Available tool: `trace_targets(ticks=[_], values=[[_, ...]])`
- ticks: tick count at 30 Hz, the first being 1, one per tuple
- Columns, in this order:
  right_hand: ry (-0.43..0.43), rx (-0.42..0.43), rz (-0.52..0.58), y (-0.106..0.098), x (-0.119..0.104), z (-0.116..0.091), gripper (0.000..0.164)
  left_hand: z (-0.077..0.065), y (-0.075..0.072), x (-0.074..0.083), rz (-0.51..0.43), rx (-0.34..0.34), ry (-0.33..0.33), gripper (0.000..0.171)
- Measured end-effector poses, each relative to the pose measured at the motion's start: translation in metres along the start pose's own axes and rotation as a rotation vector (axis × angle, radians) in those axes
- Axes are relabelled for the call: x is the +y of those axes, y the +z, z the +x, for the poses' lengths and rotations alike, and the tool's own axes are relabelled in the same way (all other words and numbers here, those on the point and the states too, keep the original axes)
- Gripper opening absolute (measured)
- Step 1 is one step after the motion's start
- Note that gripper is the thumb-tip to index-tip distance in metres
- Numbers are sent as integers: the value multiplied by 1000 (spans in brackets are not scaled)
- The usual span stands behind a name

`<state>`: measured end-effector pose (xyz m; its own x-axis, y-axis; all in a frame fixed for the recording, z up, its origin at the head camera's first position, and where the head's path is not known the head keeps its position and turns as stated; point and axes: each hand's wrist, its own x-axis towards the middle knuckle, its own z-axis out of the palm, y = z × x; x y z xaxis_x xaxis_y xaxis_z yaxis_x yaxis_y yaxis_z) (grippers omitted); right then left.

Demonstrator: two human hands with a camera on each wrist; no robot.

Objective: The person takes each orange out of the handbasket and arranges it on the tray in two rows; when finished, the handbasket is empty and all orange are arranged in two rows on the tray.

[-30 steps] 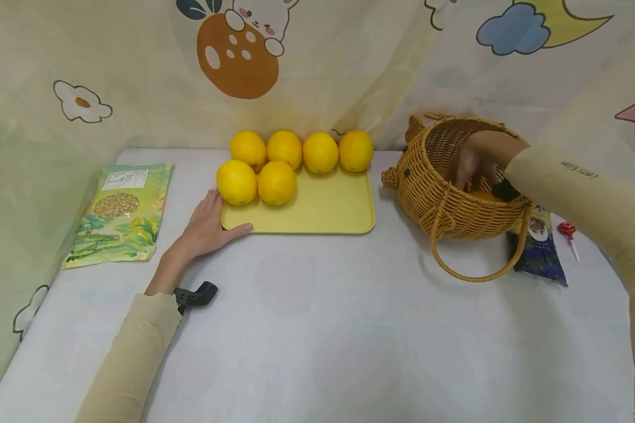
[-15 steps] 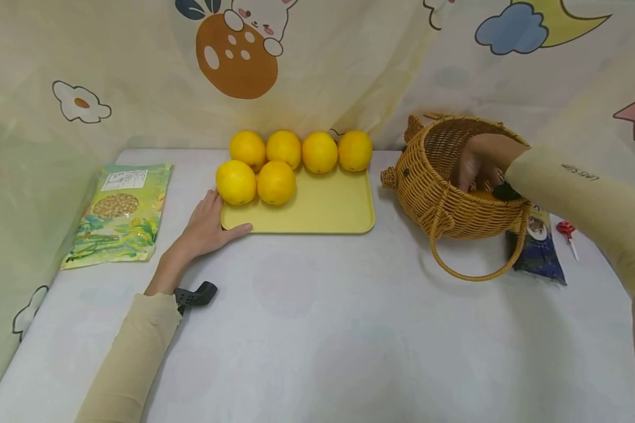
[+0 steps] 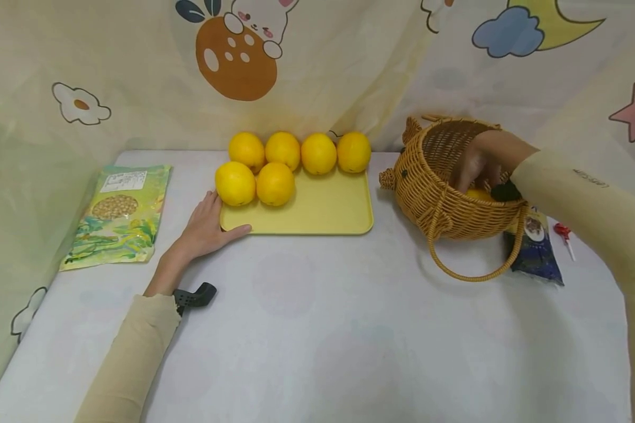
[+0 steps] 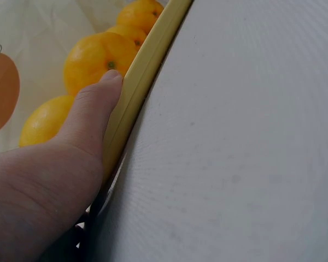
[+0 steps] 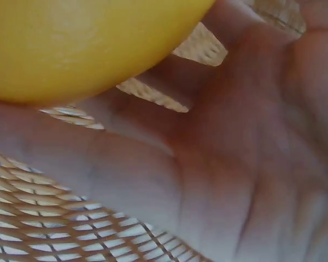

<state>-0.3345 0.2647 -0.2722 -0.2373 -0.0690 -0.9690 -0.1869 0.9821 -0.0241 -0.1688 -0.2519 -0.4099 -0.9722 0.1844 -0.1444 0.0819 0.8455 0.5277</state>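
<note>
In the head view my left hand lies at the near left corner of a yellow tray, fingers straight along its left side and thumb on the front rim. Several oranges sit on the tray, a back row of them and two in front at the left. My right hand reaches down into a wicker basket shaped like a pig. Its fingers curve round an orange, close up in the right wrist view; the basket wall hides part of this fruit in the head view.
A green and yellow bag with a clear window lies left of the tray. Beside the basket are a dark blue packet and a red lollipop. The basket's handle hangs forward onto the white table. A patterned cloth stands behind.
The right hand has shifted slightly inside the basket, and more of the orange under it shows now. The left hand and the tray have stayed in place.
</note>
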Motion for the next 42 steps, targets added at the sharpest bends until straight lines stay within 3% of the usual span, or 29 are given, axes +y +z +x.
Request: trace_targets(ticks=[2,5,9,13,21,24,26,28,31,33,38,42], values=[[-80,9,40,-3,5,-8,95,0,1,0,2,-1,1,111],[-216,12,113,-10,13,-29,82,1,1,1,2,-5,4,111],[-390,129,149,-16,24,-55,64,1,0,0,10,-15,-8,112],[-459,279,130,-16,31,-69,55,1,0,-1,18,-16,-18,112],[-555,421,189,-9,44,-82,50,1,1,-1,7,-9,-7,111],[-679,525,278,-5,47,-87,50,2,1,-2,10,-10,-4,111],[-834,555,347,-2,46,-89,51,2,1,-3,16,-11,-4,111],[-1025,518,403,-1,43,-89,51,2,0,-3,20,-8,-2,111],[-1315,345,496,-1,35,-85,51,2,0,-4,20,-4,0,111],[-1446,241,550,0,27,-82,49,2,1,-4,16,-5,2,111],[-1580,140,711,0,7,-76,48,1,1,-3,14,-2,3,110],[-1606,120,742,0,-9,-73,59,1,1,-3,14,1,2,111]])
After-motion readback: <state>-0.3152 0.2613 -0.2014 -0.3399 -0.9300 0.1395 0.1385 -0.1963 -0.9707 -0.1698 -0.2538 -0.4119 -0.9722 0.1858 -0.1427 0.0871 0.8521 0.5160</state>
